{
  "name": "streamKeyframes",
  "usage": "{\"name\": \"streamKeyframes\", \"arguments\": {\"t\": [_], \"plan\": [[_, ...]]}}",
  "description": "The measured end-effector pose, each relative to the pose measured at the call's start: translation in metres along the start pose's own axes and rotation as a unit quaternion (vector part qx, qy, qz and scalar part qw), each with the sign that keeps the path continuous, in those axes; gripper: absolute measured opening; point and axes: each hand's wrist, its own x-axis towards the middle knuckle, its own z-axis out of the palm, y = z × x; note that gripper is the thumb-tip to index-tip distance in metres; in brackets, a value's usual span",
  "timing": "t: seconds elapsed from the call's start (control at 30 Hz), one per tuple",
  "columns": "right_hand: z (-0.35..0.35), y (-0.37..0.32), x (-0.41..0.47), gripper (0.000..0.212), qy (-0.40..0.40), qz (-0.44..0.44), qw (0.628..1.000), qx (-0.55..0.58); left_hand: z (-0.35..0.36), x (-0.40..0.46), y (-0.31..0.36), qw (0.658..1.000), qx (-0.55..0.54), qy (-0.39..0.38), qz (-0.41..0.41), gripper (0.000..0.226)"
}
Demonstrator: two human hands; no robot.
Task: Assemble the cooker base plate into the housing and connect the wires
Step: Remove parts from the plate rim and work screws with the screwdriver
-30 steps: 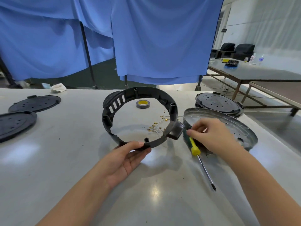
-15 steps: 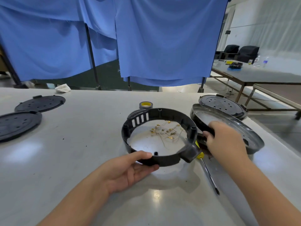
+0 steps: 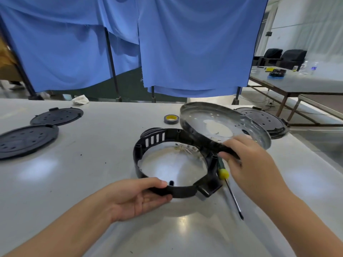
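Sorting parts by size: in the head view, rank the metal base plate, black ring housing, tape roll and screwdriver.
1. Metal base plate and black ring housing: alike, plate tilted, unsure.
2. Screwdriver.
3. Tape roll, though farther away.

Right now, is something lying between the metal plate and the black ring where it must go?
Small wire connectors lie inside the housing ring. The right hand holds the base plate tilted above its far edge.

Both bare forearms reach in from the near edge, the left hand (image 3: 137,198) palm-up with thumb above and fingers beneath, pinching what it holds, while the right hand (image 3: 248,162), raised higher and knuckles up, curls its fingers around its own load.
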Motion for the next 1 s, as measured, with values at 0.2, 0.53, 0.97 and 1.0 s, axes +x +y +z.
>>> {"name": "streamKeyframes", "arguments": {"t": [0.2,0.53,0.97,1.0], "plan": [[0.008,-0.006,-0.001,0.007,0.006,-0.022,1.0,0.019,-0.01,-0.013,-0.008,1.0,0.008,-0.003,0.016,0.019],[0.01,-0.005,0.004,0.003,0.03,0.003,0.999,0.028,-0.024,-0.041,0.006,0.999,0.022,0.01,0.023,0.011],[0.003,-0.025,0.005,0.006,0.036,-0.013,0.999,0.026,-0.049,-0.081,0.014,0.999,0.017,-0.001,0.039,0.061],[0.003,-0.026,0.005,0.008,0.034,-0.014,0.999,0.026,-0.051,-0.083,0.013,0.999,0.015,-0.002,0.035,0.062]]}}
